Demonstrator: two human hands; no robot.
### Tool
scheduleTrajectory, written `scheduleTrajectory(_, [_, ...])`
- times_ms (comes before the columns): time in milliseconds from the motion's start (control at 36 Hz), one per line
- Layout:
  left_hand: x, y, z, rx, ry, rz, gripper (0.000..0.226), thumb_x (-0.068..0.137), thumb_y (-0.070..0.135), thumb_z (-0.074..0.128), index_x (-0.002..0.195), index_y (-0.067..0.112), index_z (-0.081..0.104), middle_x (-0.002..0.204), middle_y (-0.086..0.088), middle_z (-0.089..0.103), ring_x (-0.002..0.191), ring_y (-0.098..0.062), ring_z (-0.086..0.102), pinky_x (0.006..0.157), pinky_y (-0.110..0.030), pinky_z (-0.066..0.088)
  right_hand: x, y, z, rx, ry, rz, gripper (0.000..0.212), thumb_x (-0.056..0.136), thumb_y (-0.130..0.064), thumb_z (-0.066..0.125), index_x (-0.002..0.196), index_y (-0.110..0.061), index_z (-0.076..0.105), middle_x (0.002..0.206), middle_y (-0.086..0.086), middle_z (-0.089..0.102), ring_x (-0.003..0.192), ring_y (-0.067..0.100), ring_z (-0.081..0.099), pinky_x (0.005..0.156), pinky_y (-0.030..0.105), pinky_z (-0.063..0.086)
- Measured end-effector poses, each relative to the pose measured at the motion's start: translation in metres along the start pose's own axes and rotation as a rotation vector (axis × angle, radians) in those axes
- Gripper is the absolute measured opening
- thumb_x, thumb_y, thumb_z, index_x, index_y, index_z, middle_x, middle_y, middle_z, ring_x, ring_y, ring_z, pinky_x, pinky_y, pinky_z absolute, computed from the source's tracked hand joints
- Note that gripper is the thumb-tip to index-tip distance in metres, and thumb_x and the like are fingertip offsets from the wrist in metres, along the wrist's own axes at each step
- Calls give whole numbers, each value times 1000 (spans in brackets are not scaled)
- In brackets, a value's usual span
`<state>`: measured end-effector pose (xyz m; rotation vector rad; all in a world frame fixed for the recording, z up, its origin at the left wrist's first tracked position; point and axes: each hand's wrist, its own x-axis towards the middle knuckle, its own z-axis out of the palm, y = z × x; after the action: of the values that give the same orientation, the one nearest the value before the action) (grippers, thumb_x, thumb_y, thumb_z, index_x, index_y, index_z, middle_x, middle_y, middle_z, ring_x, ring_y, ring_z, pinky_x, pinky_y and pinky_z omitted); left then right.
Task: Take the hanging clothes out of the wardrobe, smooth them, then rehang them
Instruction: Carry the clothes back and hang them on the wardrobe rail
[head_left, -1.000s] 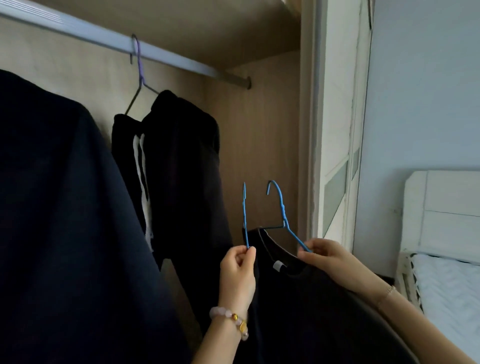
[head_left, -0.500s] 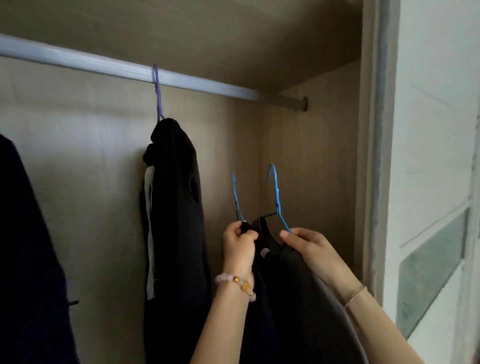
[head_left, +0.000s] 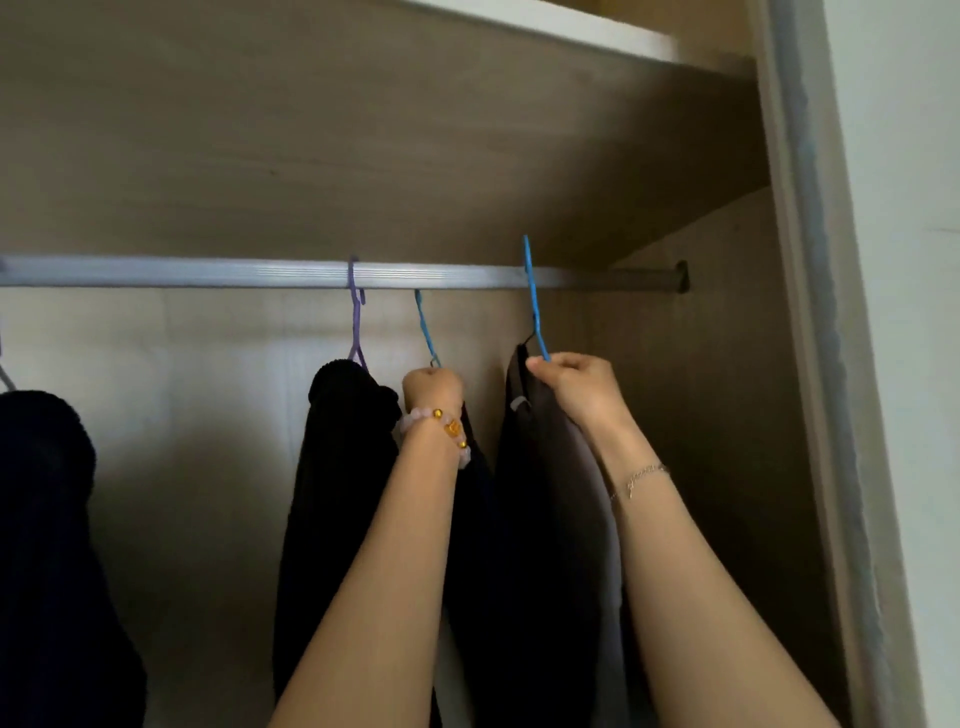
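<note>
Both my hands are raised to the silver wardrobe rail (head_left: 208, 271). My left hand (head_left: 432, 388) grips the neck of a blue hanger (head_left: 425, 327) whose hook tip sits just under the rail. My right hand (head_left: 574, 383) pinches a second blue hanger (head_left: 534, 299) whose hook crosses in front of the rail and rises above it. A dark garment (head_left: 540, 519) hangs below the two hangers, between my forearms. Whether either hook rests on the rail cannot be told.
A black garment (head_left: 337, 467) hangs on a purple hanger (head_left: 355, 312) just left of my left hand. Another dark garment (head_left: 47, 545) fills the far left. The wardrobe's side wall (head_left: 727, 415) and door frame (head_left: 810, 364) stand close on the right; a shelf (head_left: 467, 130) sits above the rail.
Both hands have lifted the two blue hangers and the dark garment from chest height up to the rail, and the hangers have spread apart. My view has tilted upward.
</note>
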<state>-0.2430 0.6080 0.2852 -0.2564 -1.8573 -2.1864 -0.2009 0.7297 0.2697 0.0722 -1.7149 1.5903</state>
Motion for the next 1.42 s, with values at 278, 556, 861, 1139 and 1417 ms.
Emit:
scheduleTrajectory(278, [19, 32, -15, 214, -70, 73, 35, 91, 5, 53, 121, -13, 51, 85, -10, 49, 92, -27, 48, 80, -31, 39, 55, -8, 12, -187, -27, 47, 13, 82, -16, 68, 81, -4, 62, 65, 6, 54, 57, 12, 50, 63, 23, 42])
scheduleTrajectory(556, [23, 49, -15, 80, -65, 202, 16, 83, -3, 58, 69, 6, 57, 71, -6, 51, 88, -23, 52, 69, -26, 43, 51, -19, 7, -200, -53, 30, 39, 86, -12, 64, 115, 14, 59, 95, 23, 64, 74, 21, 52, 77, 29, 44])
scheduleTrajectory(861, [7, 24, -29, 8, -122, 202, 11, 83, -7, 56, 82, 0, 64, 71, -4, 53, 89, -24, 52, 58, -18, 40, 41, -1, 16, -294, -106, 101, 12, 84, -14, 66, 80, -4, 64, 67, 7, 52, 57, 12, 48, 56, 22, 38])
scheduleTrajectory(1139, [-16, 1, -34, -28, -146, 194, 16, 82, -4, 55, 70, 6, 59, 69, -12, 54, 75, -27, 53, 76, -37, 46, 32, 5, 6, -284, -120, 71, 13, 88, -16, 61, 79, -7, 64, 70, 3, 56, 62, 10, 51, 53, 18, 37])
scheduleTrajectory(1417, [-62, -10, -48, 124, -313, 256, 63, 92, 22, 55, 147, 11, 26, 85, 14, 51, 80, 1, 52, 75, -17, 45, 7, 2, 3, -511, -208, -12, 33, 90, -16, 59, 118, -1, 60, 117, 15, 63, 107, 26, 59, 95, 33, 43])
